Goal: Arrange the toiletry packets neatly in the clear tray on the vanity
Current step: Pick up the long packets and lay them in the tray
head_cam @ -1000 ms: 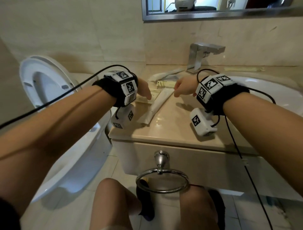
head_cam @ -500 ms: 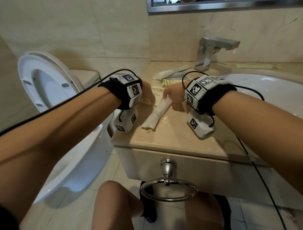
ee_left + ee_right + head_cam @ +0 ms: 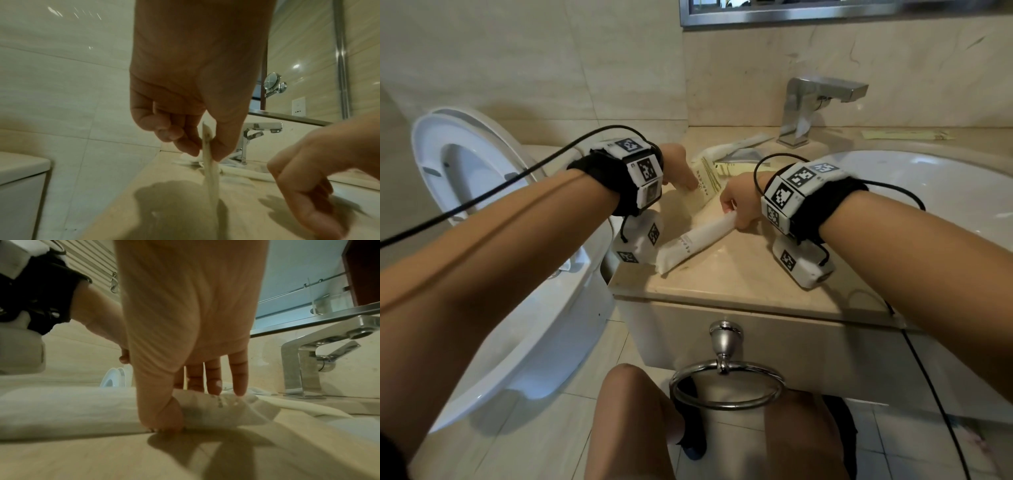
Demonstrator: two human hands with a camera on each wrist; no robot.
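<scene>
Two packets in hand at once. Left hand point(image 3: 681, 168) pinching a flat yellowish packet point(image 3: 703, 183) between thumb and fingertips point(image 3: 189, 146), held on edge just above the desk point(image 3: 739, 270); seen edge-on in the left wrist view as a thin sliver. Right hand point(image 3: 739, 205) closing on one end of a long white packet point(image 3: 695, 241), thumb pressed low against its near side, fingers reaching over the top, the rest lying diagonally across the desk toward the front left corner. More packets in a loose heap point(image 3: 736, 156) behind, between the hands and the faucet point(image 3: 811, 106), beside the sink basin point(image 3: 928, 192). No clear tray made out anywhere in these views; cannot tell where it sits.

Handling, by the look of it: both very light. Flat packet thin and slightly stiff like card or foil, likely to bend or flutter if gripped only at a corner; better taken along a long edge, thumb on one face. White packet soft, rounded, crinkly film over something padded; likely to droop and swing if lifted by the end now under the fingers, so a grip nearer the middle would carry it straighter. Film probably slick, so a firm pinch rather than a light one. Nothing fragile apparent.
</scene>
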